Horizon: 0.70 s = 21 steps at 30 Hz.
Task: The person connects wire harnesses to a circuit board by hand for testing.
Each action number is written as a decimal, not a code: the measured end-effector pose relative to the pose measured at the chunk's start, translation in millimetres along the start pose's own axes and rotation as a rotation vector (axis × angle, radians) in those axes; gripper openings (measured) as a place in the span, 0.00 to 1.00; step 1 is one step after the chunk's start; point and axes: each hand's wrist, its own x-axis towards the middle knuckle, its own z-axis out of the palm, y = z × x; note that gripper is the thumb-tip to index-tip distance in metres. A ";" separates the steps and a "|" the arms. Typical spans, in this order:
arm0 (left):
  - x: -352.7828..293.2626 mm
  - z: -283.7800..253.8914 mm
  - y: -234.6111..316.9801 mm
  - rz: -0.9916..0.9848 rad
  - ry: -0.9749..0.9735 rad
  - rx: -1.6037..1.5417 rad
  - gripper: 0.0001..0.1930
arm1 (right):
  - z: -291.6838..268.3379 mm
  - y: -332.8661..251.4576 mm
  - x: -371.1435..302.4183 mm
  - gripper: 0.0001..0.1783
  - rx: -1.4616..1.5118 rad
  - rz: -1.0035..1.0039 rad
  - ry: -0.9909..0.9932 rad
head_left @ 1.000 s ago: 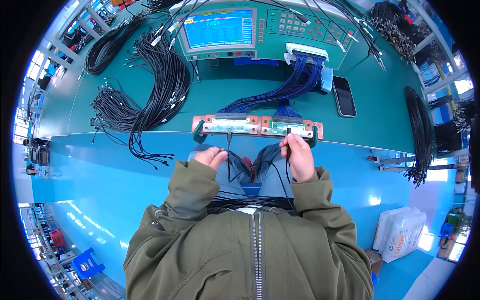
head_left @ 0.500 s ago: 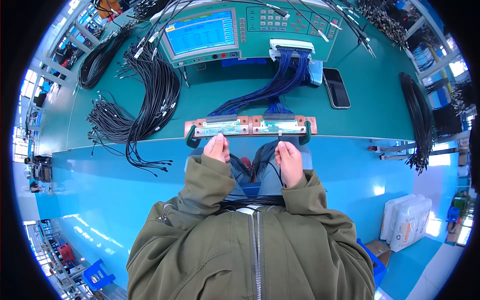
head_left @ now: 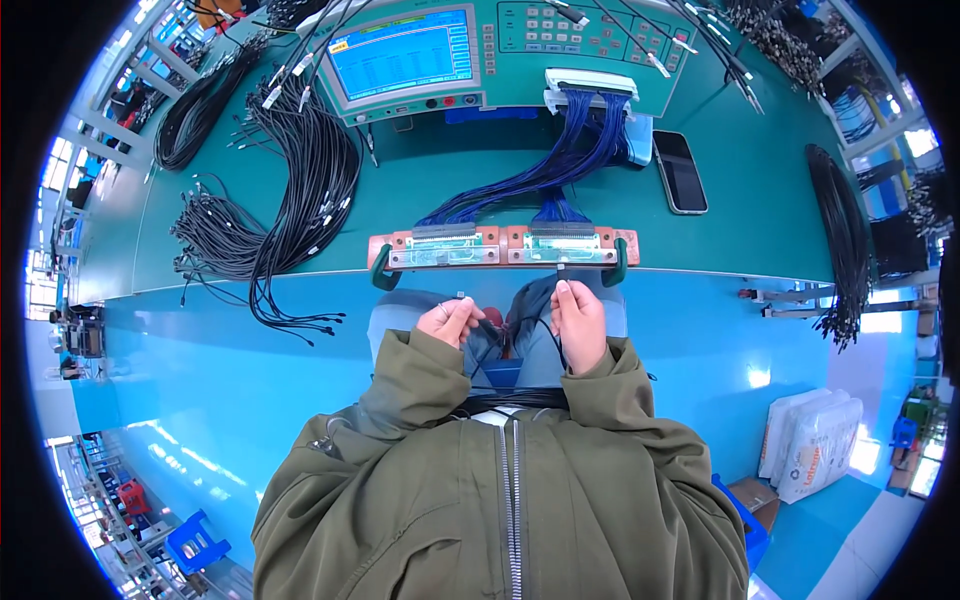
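Note:
My left hand (head_left: 451, 320) is closed in a pinch on one end of a thin black cable, whose small pale connector (head_left: 460, 295) pokes above the fingertips. It is below the test fixture (head_left: 510, 249) and apart from it. Higher up, my right hand (head_left: 580, 326) pinches another cable end; its light connector (head_left: 561, 268) is at the fixture's lower edge, and I cannot tell whether it is plugged in. Black cable (head_left: 556, 345) hangs below the right hand, over my lap. The fixture has two green boards on an orange-brown base, clamped to the bench edge.
Blue wires (head_left: 540, 180) link the fixture to a tester (head_left: 400, 65) with a lit screen. A phone (head_left: 682, 175) lies right of them. Black cable bundles rest at left (head_left: 310, 170) and hang off the bench's right (head_left: 840, 240). More cables (head_left: 510, 400) lie across my lap.
My left hand has drawn back from the fixture's left board, down toward my lap, with the cable end. My right hand has stayed at the right board. The view has shifted slightly.

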 end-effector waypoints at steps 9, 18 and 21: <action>9.1 -21.2 7.0 -0.145 0.030 -0.184 0.11 | 2.4 -3.2 -1.1 0.12 -0.042 -0.021 0.028; 10.2 -14.6 25.0 -0.126 0.056 -0.066 0.09 | 3.0 -11.7 2.5 0.12 0.006 0.032 0.011; 10.7 -17.3 23.7 -0.124 0.076 -0.105 0.09 | 4.0 -13.8 4.5 0.12 0.055 0.055 -0.035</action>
